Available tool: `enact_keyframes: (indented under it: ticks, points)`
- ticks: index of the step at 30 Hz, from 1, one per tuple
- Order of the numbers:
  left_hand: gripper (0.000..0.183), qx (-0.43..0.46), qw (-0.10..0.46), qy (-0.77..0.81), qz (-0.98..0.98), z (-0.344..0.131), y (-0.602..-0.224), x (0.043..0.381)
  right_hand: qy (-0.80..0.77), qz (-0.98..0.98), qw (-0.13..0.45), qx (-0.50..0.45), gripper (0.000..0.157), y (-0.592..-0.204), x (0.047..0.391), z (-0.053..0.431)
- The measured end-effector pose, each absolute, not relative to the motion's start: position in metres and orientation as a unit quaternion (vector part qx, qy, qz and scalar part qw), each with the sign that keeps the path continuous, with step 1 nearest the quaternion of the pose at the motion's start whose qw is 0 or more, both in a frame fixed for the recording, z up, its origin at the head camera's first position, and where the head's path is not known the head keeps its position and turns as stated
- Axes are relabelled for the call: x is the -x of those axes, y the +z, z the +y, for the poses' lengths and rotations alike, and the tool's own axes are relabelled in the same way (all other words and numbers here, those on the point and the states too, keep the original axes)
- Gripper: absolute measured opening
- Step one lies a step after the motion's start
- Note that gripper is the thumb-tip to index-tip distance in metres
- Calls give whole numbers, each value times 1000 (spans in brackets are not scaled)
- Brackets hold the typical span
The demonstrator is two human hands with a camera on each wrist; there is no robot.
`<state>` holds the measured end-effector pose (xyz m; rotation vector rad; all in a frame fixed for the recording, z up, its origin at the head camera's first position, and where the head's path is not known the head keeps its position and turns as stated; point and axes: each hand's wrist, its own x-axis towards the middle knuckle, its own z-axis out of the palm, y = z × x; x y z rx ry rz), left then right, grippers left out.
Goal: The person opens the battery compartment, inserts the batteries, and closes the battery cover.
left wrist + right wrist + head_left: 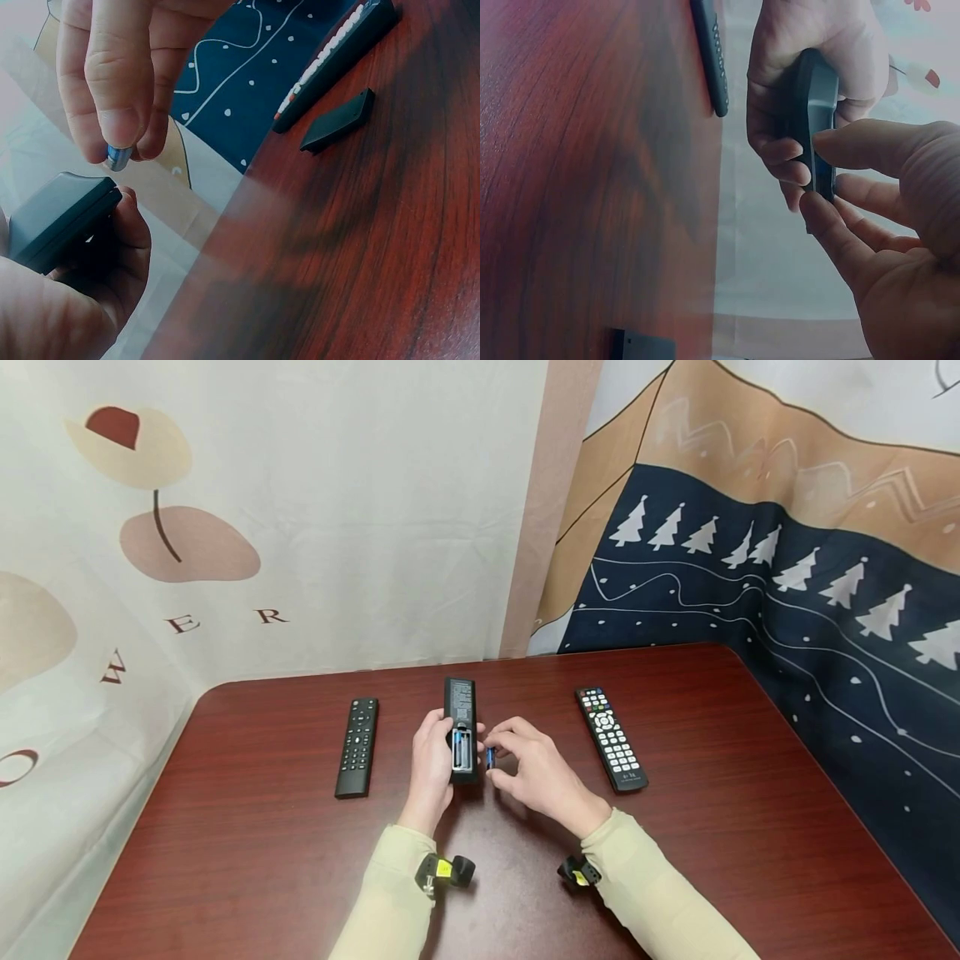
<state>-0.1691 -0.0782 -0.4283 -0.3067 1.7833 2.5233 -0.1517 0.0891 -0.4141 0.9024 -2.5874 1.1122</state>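
Observation:
My left hand (432, 760) grips a black remote control (461, 693) above the table, its back facing up and its battery bay uncovered. Inside the bay lies a blue-and-silver battery (457, 745). Just right of the remote, my right hand (542, 768) pinches another small blue battery (491, 758) between thumb and fingers. In the left wrist view this battery (118, 157) pokes out below the fingertips, close over the end of the remote (64, 214). Fingers and remote hide most of it in the right wrist view.
On the dark red wooden table (247, 827), a black remote with dark buttons (357, 747) lies at left. A remote with white buttons (611, 739) is at right. Beside it, a small flat black piece (337, 120) shows in the left wrist view. Printed curtains (375, 527) hang behind.

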Motion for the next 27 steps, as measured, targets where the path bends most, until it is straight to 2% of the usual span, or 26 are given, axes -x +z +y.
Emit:
enact_keyframes:
  ticks: [16,27]
  points:
    - [32,89,15,802,591,-76,-430,169,379,-863,88,-323,33,-409,148,83]
    - [32,96,6,785,613,-75,-429,168,371,-857,113,-339,31,-410,148,81]
